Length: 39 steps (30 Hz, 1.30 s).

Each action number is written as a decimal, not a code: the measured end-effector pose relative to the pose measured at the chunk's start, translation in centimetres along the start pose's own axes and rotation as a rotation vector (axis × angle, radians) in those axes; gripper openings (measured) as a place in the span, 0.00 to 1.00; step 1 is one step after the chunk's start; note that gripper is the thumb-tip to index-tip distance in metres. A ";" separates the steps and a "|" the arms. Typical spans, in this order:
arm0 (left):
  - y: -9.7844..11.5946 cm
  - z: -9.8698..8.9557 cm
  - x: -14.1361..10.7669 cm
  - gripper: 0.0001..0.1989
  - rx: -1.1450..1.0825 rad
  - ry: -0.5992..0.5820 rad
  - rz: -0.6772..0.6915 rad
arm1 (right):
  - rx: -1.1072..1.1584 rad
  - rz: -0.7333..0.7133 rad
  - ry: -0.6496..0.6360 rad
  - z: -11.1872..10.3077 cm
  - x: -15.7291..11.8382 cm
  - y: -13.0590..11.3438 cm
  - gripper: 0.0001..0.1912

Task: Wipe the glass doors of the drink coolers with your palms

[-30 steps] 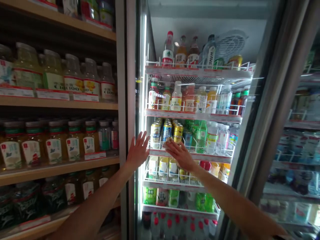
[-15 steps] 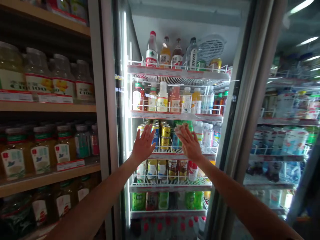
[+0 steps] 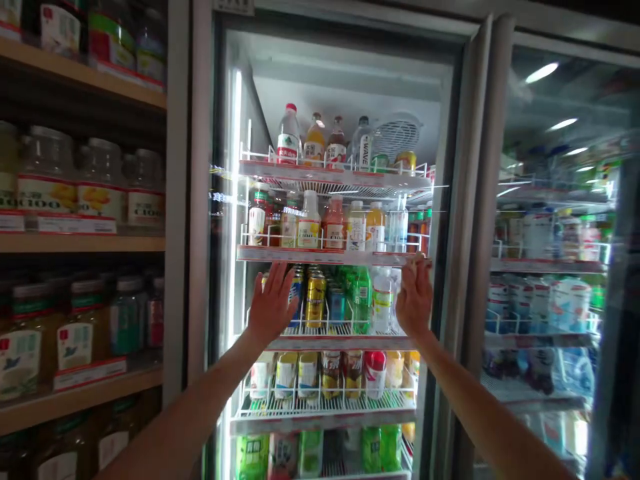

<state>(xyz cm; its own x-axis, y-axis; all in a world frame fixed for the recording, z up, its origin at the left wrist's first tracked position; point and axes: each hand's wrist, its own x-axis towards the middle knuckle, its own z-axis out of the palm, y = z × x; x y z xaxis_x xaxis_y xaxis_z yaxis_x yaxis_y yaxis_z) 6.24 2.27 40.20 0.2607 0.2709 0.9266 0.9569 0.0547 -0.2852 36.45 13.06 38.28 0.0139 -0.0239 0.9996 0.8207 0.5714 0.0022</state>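
Observation:
My left hand (image 3: 272,303) lies flat with its fingers stretched, up against the glass door (image 3: 320,73) of a lit drinks fridge. Behind the glass near it stand gold cans (image 3: 315,297) and blue cans. Toward the door's right side, my right hand (image 3: 415,297) presses a crumpled, pale cloth (image 3: 420,261) to the glass. Only a bit of the cloth shows at the fingertips; the palm hides the rest. Green bottles (image 3: 361,300) and clear bottles (image 3: 383,301) sit on the shelf just left of that hand.
A metal door frame (image 3: 477,167) runs up the right side, with a second glass-fronted fridge (image 3: 550,267) beyond it. On the left, wooden shelves (image 3: 80,242) hold juice bottles (image 3: 53,170). Several wire shelves (image 3: 325,419) of drinks fill the lit fridge.
My right hand has slid with the cloth from the middle of the glass toward its right edge. The left hand stays flat on the left side, while the view has shifted and tilted up.

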 end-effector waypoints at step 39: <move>-0.2 1.0 1.3 0.35 0.063 0.123 0.008 | 0.072 -0.004 0.172 2.9 9.9 -0.1 0.34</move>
<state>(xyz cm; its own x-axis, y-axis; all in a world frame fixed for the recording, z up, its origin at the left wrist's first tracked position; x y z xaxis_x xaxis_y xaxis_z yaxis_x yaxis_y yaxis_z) 6.22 3.57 41.21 0.2860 0.1521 0.9461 0.9458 0.1140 -0.3042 34.86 15.17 48.27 0.1136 -0.1627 0.9801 0.7778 0.6283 0.0141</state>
